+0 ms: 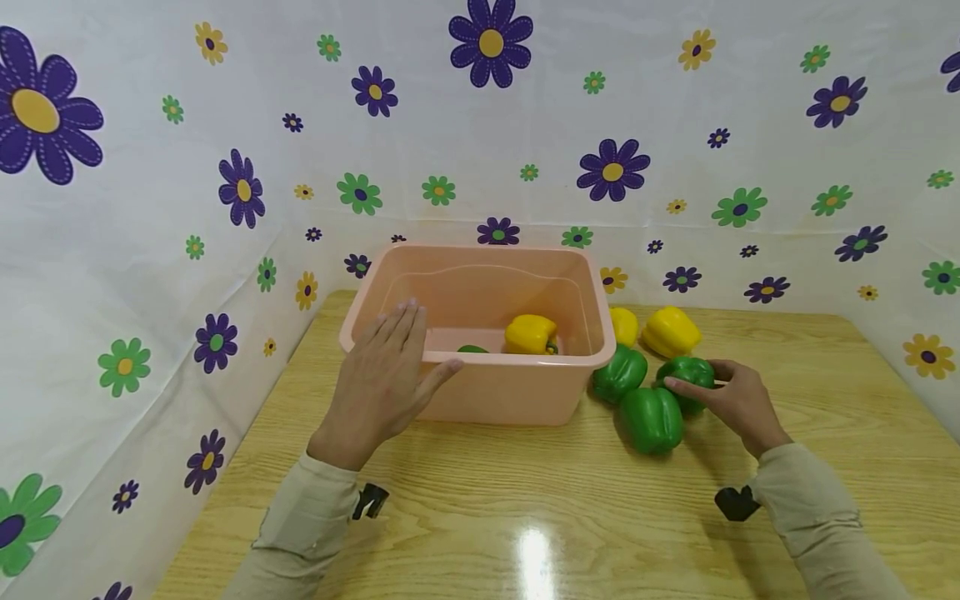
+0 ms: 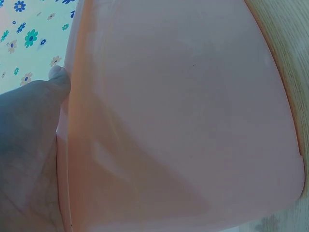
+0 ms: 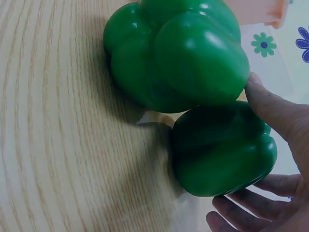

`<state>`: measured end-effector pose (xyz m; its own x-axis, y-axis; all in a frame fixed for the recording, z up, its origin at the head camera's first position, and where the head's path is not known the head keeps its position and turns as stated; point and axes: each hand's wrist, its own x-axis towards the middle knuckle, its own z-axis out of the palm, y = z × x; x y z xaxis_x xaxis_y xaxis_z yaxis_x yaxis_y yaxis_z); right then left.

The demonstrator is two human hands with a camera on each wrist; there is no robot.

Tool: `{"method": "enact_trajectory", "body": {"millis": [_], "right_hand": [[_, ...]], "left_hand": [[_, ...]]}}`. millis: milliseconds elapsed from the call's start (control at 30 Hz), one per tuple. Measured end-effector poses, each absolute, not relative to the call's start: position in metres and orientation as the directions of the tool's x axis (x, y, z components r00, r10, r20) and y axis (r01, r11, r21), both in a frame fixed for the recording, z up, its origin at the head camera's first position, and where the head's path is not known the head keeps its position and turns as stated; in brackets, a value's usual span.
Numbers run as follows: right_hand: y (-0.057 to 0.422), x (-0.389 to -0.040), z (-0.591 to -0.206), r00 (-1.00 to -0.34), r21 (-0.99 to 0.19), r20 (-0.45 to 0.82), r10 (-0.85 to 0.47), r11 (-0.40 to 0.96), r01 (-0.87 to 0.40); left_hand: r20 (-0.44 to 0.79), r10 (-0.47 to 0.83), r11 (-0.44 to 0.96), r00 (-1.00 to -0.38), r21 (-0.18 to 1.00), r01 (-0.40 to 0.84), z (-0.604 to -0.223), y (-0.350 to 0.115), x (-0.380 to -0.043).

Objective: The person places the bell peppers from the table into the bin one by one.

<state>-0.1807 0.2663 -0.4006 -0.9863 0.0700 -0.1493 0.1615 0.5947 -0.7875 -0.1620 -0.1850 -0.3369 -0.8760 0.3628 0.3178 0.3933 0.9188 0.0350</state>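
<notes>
My left hand (image 1: 382, 375) rests on the front-left rim of a pink plastic bin (image 1: 495, 392), its fingers straight and pointing over the edge. In the left wrist view the thumb (image 2: 59, 77) touches that rim. To the right of the bin, my right hand (image 1: 738, 404) grips a green bell pepper (image 3: 224, 157) between thumb and fingers. This pepper is beside another green bell pepper (image 1: 651, 421). A third green bell pepper (image 1: 620, 373) lies close to the bin's side. Inside the bin are a yellow bell pepper (image 1: 530, 334) and something green (image 1: 472, 348), mostly hidden by the front wall.
Behind the green peppers lie two yellow bell peppers, one whole in view (image 1: 672, 332) and one partly hidden (image 1: 624, 326) by the bin. A flower-patterned white sheet (image 1: 465, 125) hangs behind and beside the wooden table (image 1: 480, 500).
</notes>
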Motion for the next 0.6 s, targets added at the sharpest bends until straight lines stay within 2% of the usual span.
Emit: {"method": "enact_trajectory", "body": {"millis": [600], "right_hand": [[0.2668, -0.1812, -0.4039, -0.981, -0.782, -0.176, 0.079, 0.594, 0.188]], "left_hand": [[0.327, 0.367, 0.917, -0.871, 0.029, 0.398, -0.3369, -0.1855, -0.1619]]}}
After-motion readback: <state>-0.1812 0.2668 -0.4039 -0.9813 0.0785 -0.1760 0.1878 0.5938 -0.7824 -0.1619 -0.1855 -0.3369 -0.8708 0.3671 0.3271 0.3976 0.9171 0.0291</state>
